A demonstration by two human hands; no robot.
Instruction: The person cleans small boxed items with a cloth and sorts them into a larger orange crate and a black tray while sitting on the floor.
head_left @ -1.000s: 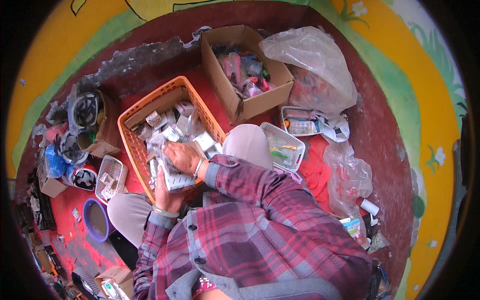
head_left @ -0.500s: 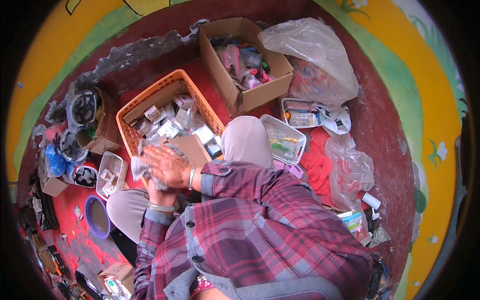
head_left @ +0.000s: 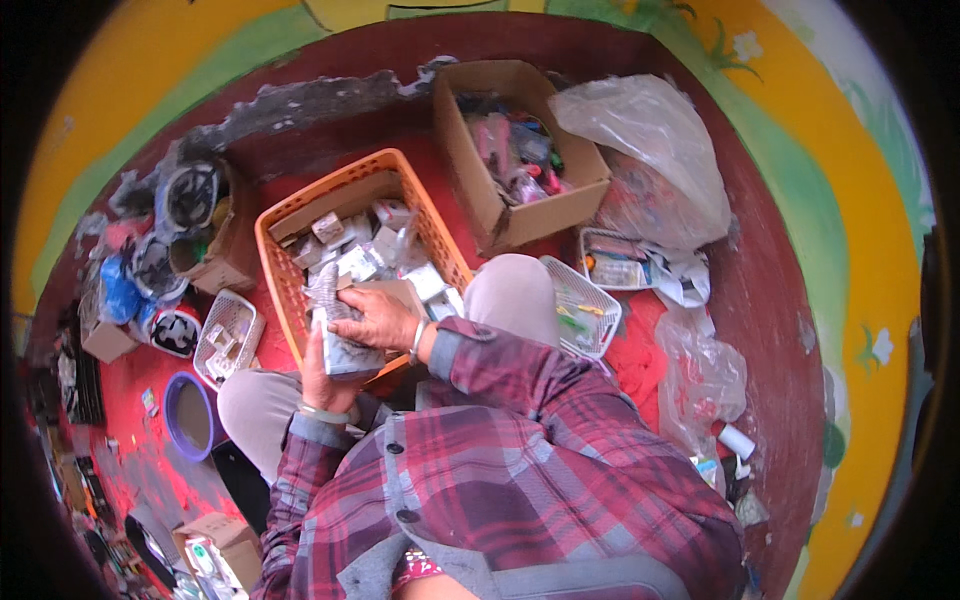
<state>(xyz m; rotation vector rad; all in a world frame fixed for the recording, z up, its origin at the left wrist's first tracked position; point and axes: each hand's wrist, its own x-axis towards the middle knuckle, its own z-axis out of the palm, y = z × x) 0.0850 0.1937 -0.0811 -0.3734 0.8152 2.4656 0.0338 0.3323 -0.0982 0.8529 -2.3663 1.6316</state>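
left hand (head_left: pixel 322 380): holding box (head_left: pixel 352 358) along its left side | right hand (head_left: pixel 385 320): fingers against cloth (head_left: pixel 325 292), cannot tell how tightly | box: below right fingers, at basket's (head_left: pixel 278 300) near edge

Worn red floor (head_left: pixel 125 385), strewn nearly wall to wall.
Ahead of me, a rectangular orange plastic basket (head_left: pixel 435 225) stands beside an open brown cardboard box (head_left: pixel 545 215); at left, a white lattice plastic basket (head_left: pixel 240 310) sits near a round purple basin (head_left: pixel 190 418); at right, a bulging translucent plastic sack (head_left: pixel 650 195) and crumpled red cloth (head_left: pixel 640 350).
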